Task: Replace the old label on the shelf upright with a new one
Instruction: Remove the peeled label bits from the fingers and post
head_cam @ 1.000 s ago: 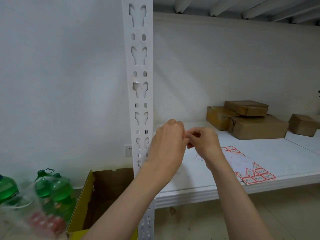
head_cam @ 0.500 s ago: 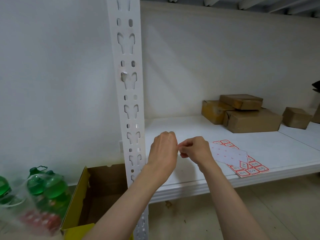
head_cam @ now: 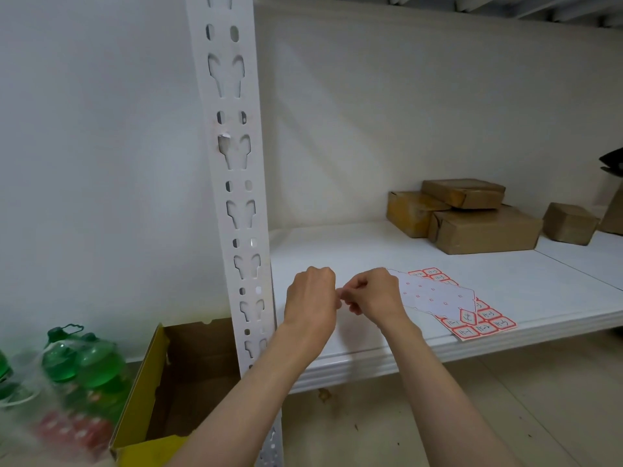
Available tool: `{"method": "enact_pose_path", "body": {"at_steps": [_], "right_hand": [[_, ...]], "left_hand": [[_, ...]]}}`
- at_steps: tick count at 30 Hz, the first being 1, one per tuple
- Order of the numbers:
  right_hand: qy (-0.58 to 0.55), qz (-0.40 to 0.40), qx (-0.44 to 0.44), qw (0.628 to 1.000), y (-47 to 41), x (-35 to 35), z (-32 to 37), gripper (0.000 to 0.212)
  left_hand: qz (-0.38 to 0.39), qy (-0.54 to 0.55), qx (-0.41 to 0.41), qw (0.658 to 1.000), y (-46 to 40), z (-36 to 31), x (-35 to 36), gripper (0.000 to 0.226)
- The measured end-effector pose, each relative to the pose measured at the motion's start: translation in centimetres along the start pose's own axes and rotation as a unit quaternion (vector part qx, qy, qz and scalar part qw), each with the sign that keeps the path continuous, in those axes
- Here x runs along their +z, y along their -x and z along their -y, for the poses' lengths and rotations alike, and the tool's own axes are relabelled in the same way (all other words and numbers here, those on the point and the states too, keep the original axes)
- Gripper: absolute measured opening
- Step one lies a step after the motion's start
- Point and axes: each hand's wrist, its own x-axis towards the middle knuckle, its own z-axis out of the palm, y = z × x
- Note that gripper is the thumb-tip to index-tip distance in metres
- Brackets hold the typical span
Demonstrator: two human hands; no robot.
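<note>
The white perforated shelf upright [head_cam: 232, 183] stands left of centre; faint pinkish residue and a small torn paper scrap [head_cam: 223, 138] cling to it at a keyhole slot. My left hand [head_cam: 312, 296] and my right hand [head_cam: 376, 293] meet in front of the shelf, fingers curled, pinching a tiny pale piece [head_cam: 338, 293] between them; what it is I cannot make out. A sheet of red-bordered labels [head_cam: 478, 321] lies on the white shelf board [head_cam: 354, 257] just right of my right hand, most of its upper part peeled bare.
Several brown cardboard boxes [head_cam: 472, 214] sit at the back right of the shelf. An open yellow-edged carton [head_cam: 158, 375] stands on the floor left of the upright. Green bottles [head_cam: 77, 362] in plastic wrap are at the lower left.
Both hands have dropped lower and stayed pinched together. The view has shifted so the upright sits further left and the residue spot appears higher above the hands.
</note>
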Motion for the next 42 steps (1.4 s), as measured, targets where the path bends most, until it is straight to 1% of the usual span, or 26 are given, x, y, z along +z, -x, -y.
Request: {"method": "enact_pose_path", "body": {"at_steps": [2, 4, 5, 7, 10, 11, 12, 14, 15, 18, 20, 23, 26, 30, 32, 34, 38, 40, 42], "right_hand": [[-0.004, 0.005, -0.003, 1.0, -0.2, -0.1, -0.1, 0.01], [-0.014, 0.011, 0.003, 1.0, -0.3, -0.3, 0.0, 0.017], [-0.02, 0.012, 0.007, 1.0, -0.3, -0.4, 0.1, 0.019], [-0.022, 0.006, 0.009, 1.0, -0.4, -0.5, 0.4, 0.014], [0.021, -0.034, -0.013, 0.999, -0.7, -0.9, 1.2, 0.014], [0.024, -0.046, -0.026, 0.998, -0.8, -1.2, 1.6, 0.014], [0.012, -0.055, -0.044, 0.997, -0.8, -1.5, 2.1, 0.018], [-0.029, -0.075, -0.088, 0.993, -0.6, -2.2, 3.8, 0.036], [-0.05, -0.09, -0.112, 0.988, -0.4, -2.6, 4.9, 0.039], [-0.163, -0.12, -0.176, 0.963, 0.7, -4.0, 8.9, 0.024], [-0.247, -0.122, -0.202, 0.94, 1.8, -4.7, 11.4, 0.019], [-0.297, -0.125, -0.246, 0.914, 3.6, -5.2, 14.4, 0.017], [-0.293, -0.125, -0.321, 0.892, 5.4, -4.7, 16.8, 0.012], [-0.209, -0.177, -0.441, 0.855, 6.9, -2.7, 19.1, 0.017], [-0.159, -0.198, -0.477, 0.841, 7.0, -1.5, 19.4, 0.024], [-0.113, -0.236, -0.5, 0.826, 6.7, -0.4, 19.2, 0.026], [-0.09, -0.319, -0.527, 0.783, 6.2, 0.6, 18.9, 0.011], [-0.093, -0.337, -0.525, 0.776, 6.3, 0.9, 19.2, 0.006], [-0.099, -0.345, -0.514, 0.779, 6.4, 1.2, 19.5, 0.005]], "left_hand": [[0.011, -0.015, 0.005, 1.0, 0.1, 0.0, 0.1, 0.011], [0.017, -0.029, 0.014, 0.999, 0.2, 0.0, 0.2, 0.034], [0.021, -0.034, 0.021, 0.999, 0.3, 0.0, 0.2, 0.041], [0.026, -0.054, 0.029, 0.998, 0.4, -0.2, 0.1, 0.04], [-0.001, -0.055, 0.023, 0.998, 0.5, -0.5, -0.5, 0.015], [-0.007, -0.058, 0.025, 0.998, 0.6, -0.7, -0.8, 0.01], [-0.01, -0.06, 0.031, 0.998, 0.8, -0.8, -1.1, 0.013], [-0.021, -0.057, 0.047, 0.997, 1.2, -1.5, -2.4, 0.036], [-0.038, -0.042, 0.058, 0.997, 1.4, -1.9, -3.5, 0.041], [-0.129, 0.041, 0.113, 0.984, 1.8, -3.0, -7.7, 0.032], [-0.195, 0.106, 0.142, 0.965, 2.5, -3.2, -10.7, 0.027], [-0.262, 0.203, 0.17, 0.928, 4.4, -2.7, -15.0, 0.018], [-0.326, 0.259, 0.188, 0.89, 5.8, -1.2, -18.3, 0.004], [-0.439, 0.221, 0.17, 0.854, 5.7, 2.2, -20.7, 0.005], [-0.471, 0.216, 0.153, 0.842, 5.2, 3.7, -21.2, 0.001], [-0.48, 0.235, 0.134, 0.834, 4.8, 4.8, -21.4, 0.004], [-0.471, 0.252, 0.119, 0.837, 4.6, 5.5, -21.5, 0.005], [-0.468, 0.251, 0.121, 0.839, 4.6, 5.7, -21.5, 0.005], [-0.465, 0.253, 0.124, 0.839, 4.6, 5.7, -21.5, 0.005]]}}
